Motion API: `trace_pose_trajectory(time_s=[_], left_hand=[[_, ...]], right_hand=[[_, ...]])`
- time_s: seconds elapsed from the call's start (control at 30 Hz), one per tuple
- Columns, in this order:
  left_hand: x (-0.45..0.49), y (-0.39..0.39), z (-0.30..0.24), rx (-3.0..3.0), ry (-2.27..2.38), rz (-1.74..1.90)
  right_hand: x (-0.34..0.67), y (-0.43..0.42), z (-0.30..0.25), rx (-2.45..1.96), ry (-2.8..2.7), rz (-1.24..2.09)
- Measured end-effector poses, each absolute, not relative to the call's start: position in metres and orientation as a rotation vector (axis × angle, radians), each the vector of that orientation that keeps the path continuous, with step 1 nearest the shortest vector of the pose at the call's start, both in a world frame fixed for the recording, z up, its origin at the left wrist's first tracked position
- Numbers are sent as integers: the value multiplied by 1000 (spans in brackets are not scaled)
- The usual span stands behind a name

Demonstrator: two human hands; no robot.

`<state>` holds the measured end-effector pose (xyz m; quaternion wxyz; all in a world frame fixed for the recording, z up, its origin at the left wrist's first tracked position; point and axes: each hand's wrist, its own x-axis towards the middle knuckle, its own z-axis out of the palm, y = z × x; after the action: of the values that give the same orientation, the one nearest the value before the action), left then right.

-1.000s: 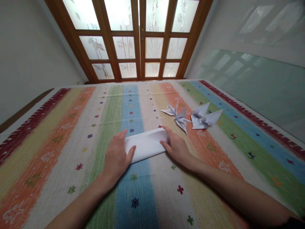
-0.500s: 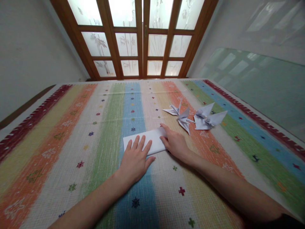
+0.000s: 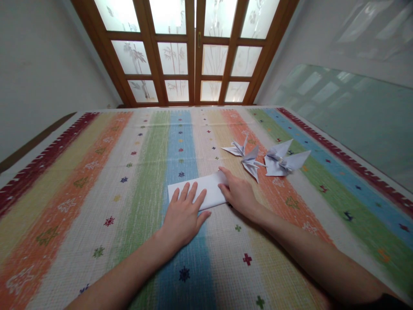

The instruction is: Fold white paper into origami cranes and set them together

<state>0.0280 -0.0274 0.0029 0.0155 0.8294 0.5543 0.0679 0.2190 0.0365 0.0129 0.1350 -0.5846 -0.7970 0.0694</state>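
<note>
A white sheet of paper (image 3: 211,186), folded into a long flat rectangle, lies on the striped cloth (image 3: 97,181) in front of me. My left hand (image 3: 183,217) rests flat on its near edge, fingers stretched out over the paper. My right hand (image 3: 238,193) presses on the right end of the paper, fingers laid flat against it. Neither hand grips anything.
Two folded white paper cranes lie just beyond my right hand, one smaller (image 3: 245,156) and one larger (image 3: 285,160). The colourful striped cloth covers the whole surface. A wooden door with frosted panes (image 3: 193,51) stands at the far end, and a glass panel (image 3: 355,112) runs along the right.
A second ago the paper was still curved up in a loose fold with my left hand at its left end. My left hand then moved right and pressed it flat. The last half second shows almost no motion.
</note>
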Motion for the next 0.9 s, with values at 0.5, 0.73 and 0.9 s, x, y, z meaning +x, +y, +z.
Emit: trace_pose_trajectory(time_s=[0.5,0.73,0.9], left_hand=[[14,-3,2,2595,1713,115],[12,-4,-6,2620,1652,55],[11,-4,-7,2632,1654,75]], right_hand=[[219,41,15,-1757,-2339,288],[218,42,15,-1770,-2330,304],[217,44,15,-1784,-2333,316]])
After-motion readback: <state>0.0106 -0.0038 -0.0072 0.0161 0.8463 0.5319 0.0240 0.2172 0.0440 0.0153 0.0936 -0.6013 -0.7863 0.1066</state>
